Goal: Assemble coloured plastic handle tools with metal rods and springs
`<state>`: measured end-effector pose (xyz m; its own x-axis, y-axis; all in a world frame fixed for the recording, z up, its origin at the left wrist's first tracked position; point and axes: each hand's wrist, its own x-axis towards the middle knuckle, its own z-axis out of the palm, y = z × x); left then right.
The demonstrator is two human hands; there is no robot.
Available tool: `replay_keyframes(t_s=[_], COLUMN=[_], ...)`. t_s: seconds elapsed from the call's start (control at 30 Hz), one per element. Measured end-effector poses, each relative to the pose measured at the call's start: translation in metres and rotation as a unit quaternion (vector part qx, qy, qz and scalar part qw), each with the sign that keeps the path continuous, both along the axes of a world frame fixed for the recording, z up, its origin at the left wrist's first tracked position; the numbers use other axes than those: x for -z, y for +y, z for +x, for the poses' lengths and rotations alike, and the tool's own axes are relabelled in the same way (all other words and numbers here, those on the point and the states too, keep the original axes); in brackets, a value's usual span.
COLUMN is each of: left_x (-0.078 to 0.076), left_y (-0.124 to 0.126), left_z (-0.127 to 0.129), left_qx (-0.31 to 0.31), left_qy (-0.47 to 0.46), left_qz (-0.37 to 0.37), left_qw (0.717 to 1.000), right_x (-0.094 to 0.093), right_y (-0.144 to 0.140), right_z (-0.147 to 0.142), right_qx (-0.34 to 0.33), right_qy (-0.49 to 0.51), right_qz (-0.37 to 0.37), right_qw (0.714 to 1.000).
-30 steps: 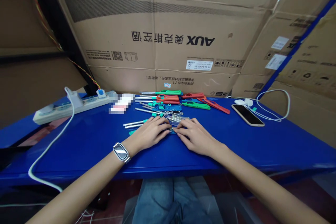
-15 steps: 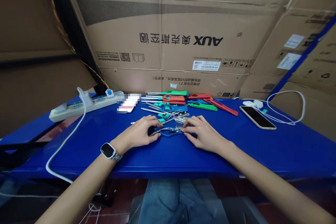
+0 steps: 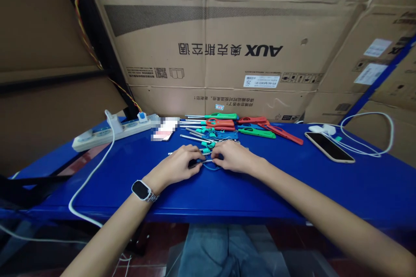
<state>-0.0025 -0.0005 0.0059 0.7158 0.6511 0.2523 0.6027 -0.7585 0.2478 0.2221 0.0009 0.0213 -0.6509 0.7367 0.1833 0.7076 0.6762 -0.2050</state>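
Observation:
My left hand (image 3: 182, 165) is closed around the left end of a blue lighter shell (image 3: 212, 167) lying low over the table. Its fingertips hide much of that end. My right hand (image 3: 234, 156) reaches in from the other side, thumb and fingers pinched at a thin pale lighter part (image 3: 207, 161) inside the shell. The two hands are almost touching. Just beyond them lies a pile of lighter parts with metal tubes (image 3: 188, 138) and teal pieces (image 3: 208, 144), partly covered by my right hand.
Behind the pile are long-nosed lighters: green (image 3: 221, 116), orange-red (image 3: 221, 124) and a red one (image 3: 284, 134). A power strip (image 3: 97, 135) and a pixelated white item (image 3: 167, 129) are at left. A phone (image 3: 329, 147) and white cable (image 3: 390, 134) lie right. Cardboard (image 3: 227, 17) walls the back.
My right hand has moved left along the blue shell, close to my left hand, and now covers the loose parts behind. My left hand keeps its hold. The whole view has shifted slightly.

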Motion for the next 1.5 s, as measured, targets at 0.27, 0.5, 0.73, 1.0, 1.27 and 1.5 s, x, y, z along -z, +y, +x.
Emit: replay_keyframes(t_s=[0.27, 0.5, 0.73, 1.0, 1.27, 1.5], left_x=[0.001, 0.003, 0.002, 0.004, 0.010, 0.010], left_y=[0.003, 0.005, 0.003, 0.000, -0.004, -0.006], left_z=[0.000, -0.005, -0.005, -0.004, -0.003, -0.003], left_qx=[-0.004, 0.009, 0.002, 0.024, 0.010, 0.008], left_qy=[-0.011, -0.046, -0.022, -0.021, -0.014, -0.036], left_qz=[0.005, -0.013, 0.007, 0.021, 0.045, 0.031], left_qw=[1.000, 0.999, 1.000, 0.999, 0.999, 0.999], right_x=[0.004, 0.007, 0.008, 0.006, 0.009, 0.011], right_y=[-0.003, -0.005, -0.005, -0.006, -0.003, -0.001], right_z=[0.009, 0.013, 0.014, 0.014, 0.015, 0.016], right_qx=[0.004, 0.007, 0.004, 0.004, -0.001, -0.008], right_qy=[0.013, 0.022, 0.028, 0.028, 0.040, 0.043], right_qz=[0.012, 0.019, 0.019, 0.009, 0.005, 0.007], right_qw=[1.000, 1.000, 0.999, 1.000, 0.999, 0.999])
